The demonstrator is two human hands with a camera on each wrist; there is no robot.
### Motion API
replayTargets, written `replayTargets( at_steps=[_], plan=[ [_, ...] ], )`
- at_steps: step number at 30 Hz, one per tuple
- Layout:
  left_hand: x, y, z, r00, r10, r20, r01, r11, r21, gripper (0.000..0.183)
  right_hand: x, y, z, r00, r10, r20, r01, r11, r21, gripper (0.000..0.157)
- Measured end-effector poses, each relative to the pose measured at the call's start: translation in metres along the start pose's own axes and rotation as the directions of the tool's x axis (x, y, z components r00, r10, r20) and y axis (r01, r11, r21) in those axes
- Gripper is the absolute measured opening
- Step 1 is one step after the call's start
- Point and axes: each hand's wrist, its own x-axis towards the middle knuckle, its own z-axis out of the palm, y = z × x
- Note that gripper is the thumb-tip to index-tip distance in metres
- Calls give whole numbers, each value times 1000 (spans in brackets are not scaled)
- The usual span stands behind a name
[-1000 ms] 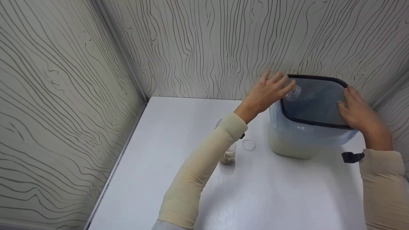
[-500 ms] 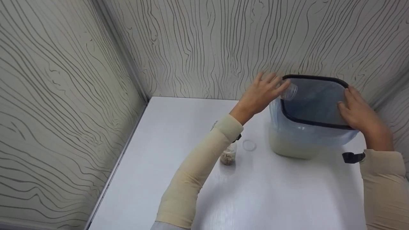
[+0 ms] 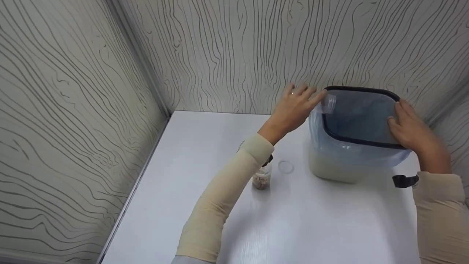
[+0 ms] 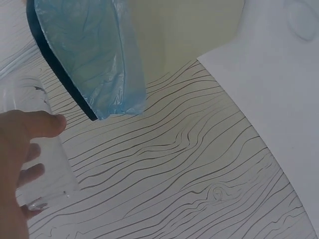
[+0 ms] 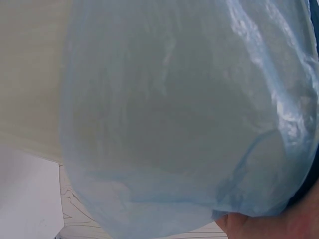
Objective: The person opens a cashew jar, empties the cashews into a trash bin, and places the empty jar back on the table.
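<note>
A clear plastic jar (image 3: 329, 104) lies on its side in my left hand (image 3: 291, 112), its mouth end over the left rim of a trash bin. In the left wrist view, thumb and fingers wrap round the see-through jar (image 4: 55, 164), beside the bin's dark rim (image 4: 60, 74). My right hand (image 3: 416, 130) grips the right side of the trash bin (image 3: 329, 172), thumb on the inner side of the rim. A blue bag (image 5: 164, 124) lines the bin and hangs over its outside; in the right wrist view it covers part of that hand.
On the white table (image 3: 183, 183), a small clear jar with brownish bits (image 3: 261, 180) stands next to my left forearm, partly hidden by it. Right of it lies a thin clear ring (image 3: 285, 167). Wood-patterned walls (image 3: 220, 55) close off the back and sides.
My left hand has drawn back to the left with the jar, which has turned more sideways at the bin's rim. The right hand and the bin keep their place.
</note>
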Motion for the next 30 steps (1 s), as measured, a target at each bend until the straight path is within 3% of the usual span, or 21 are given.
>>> replayTargets(
  at_steps=[12, 30],
  plan=[
    [-5, -3, 0, 996, -76, -36, 71, 989, -133, 55, -2, -2, 0, 1000, 3, -6, -3, 1000, 4, 69],
    [-22, -14, 3, 988, -122, -96, 94, 961, -260, 58, 0, 2, 1, 1000, -5, -1, 5, 1000, 11, 69]
  ],
)
